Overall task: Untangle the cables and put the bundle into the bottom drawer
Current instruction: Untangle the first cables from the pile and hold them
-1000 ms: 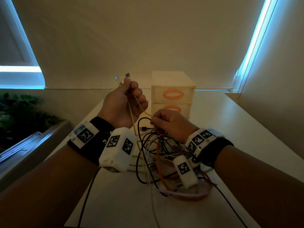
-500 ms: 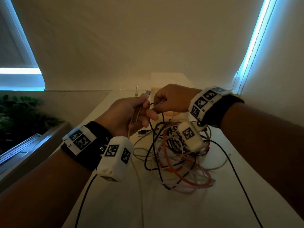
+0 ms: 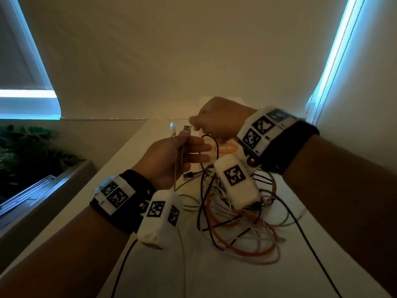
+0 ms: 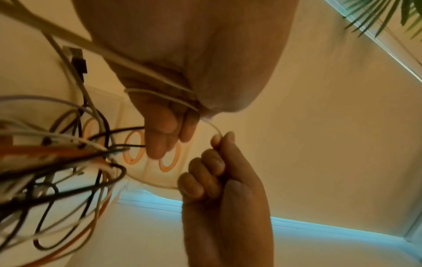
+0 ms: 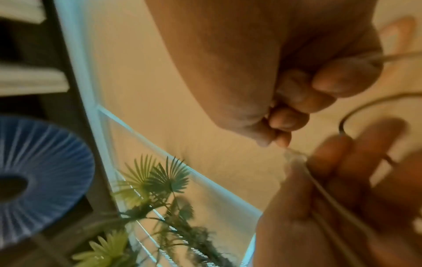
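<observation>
A tangle of black, white and orange cables (image 3: 240,224) lies on the white table (image 3: 214,280), and also shows at the left of the left wrist view as the tangle (image 4: 57,155). My left hand (image 3: 191,143) grips a beige cable (image 3: 179,166) with its plug ends (image 3: 186,127) sticking up. A thin pale strand (image 4: 214,129) loops from it to my right hand (image 3: 194,123), a fist pinching that strand just behind. A black loop (image 3: 213,143) hangs by my left fingers. The right hand hides most of the drawer unit (image 3: 204,100); one orange handle (image 3: 227,148) shows.
A windowsill with green plants (image 3: 25,147) runs along the left, below table height. Pale wall and blinds (image 3: 214,50) stand behind the table. Black leads from the wrist cameras (image 3: 122,267) trail toward me over the near table.
My right hand has left the tangle and risen up and back in front of the drawers, drawing a strand with it. My left hand has dropped lower, still gripping the beige cable.
</observation>
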Available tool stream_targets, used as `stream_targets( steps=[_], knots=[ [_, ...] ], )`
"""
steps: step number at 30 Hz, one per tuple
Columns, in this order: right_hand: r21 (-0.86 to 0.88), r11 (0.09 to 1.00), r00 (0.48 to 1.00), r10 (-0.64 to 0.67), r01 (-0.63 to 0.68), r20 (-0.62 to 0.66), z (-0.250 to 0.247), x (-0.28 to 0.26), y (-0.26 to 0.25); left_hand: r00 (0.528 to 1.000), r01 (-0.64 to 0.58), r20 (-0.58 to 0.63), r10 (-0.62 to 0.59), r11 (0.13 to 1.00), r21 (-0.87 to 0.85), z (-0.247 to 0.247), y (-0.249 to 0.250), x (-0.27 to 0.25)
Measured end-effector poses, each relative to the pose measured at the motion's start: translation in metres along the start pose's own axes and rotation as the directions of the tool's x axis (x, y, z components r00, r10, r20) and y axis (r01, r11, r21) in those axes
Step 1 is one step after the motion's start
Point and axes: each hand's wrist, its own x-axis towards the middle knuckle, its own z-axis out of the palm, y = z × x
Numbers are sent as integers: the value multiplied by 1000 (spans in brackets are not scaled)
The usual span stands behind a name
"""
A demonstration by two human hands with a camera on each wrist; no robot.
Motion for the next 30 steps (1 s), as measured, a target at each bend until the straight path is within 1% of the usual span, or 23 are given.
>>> stream_targets(
  steps=[1, 3, 5, 6, 7, 9, 11, 13, 16, 18, 20, 22, 24, 26, 27, 30],
  knots=[
    [108, 994, 1000, 15, -18, 27, 8, -8, -2, 1000, -14, -21, 13, 998, -56, 1, 0, 0],
    [205, 978, 997, -39, 26, 61, 29, -24, 0, 998, -40, -48, 32, 984, -176, 1, 0, 0],
    [315, 947, 996, -75, 59, 39, 49, -42, 3, 998, -55, -55, 42, 967, -250, 0, 1, 2],
    [342, 936, 996, -90, 79, 15, 56, -48, 7, 997, -59, -62, 44, 960, -273, 1, 2, 3],
    [350, 931, 994, -114, 106, 2, 62, -53, 10, 997, -62, -71, 42, 952, -299, 1, 2, 5],
    [349, 925, 986, -166, 151, 13, 70, -57, 20, 996, -72, -67, 50, 924, -376, 2, 4, 6],
    [336, 922, 976, -216, 194, 28, 74, -58, 31, 997, -75, -38, 65, 888, -453, 5, 8, 5],
    [316, 921, 969, -247, 226, 26, 77, -59, 43, 997, -69, -5, 76, 868, -492, 4, 10, 4],
    [349, 912, 972, -234, 214, 16, 81, -56, 63, 995, -69, 31, 93, 887, -457, 0, 13, 4],
    [373, 910, 980, -198, 179, 13, 82, -52, 73, 990, -78, 73, 122, 896, -436, -2, 13, 4],
    [383, 913, 985, -166, 138, 40, 82, -46, 78, 982, -80, 122, 144, 904, -421, -4, 13, 2],
    [338, 933, 985, -159, 126, 72, 79, -38, 77, 970, -74, 185, 159, 915, -397, -7, 13, -1],
    [252, 960, 982, -157, 126, 108, 71, -30, 74, 957, -70, 239, 167, 927, -369, -10, 14, -4],
    [193, 974, 981, -147, 121, 129, 60, -24, 71, 948, -58, 277, 159, 938, -342, -13, 16, -7],
    [193, 975, 982, -136, 110, 131, 55, -21, 70, 946, -53, 288, 151, 945, -321, -15, 17, -9],
    [275, 959, 991, -101, 72, 92, 48, -13, 65, 953, -54, 282, 112, 977, -206, -17, 17, -14]
  ],
)
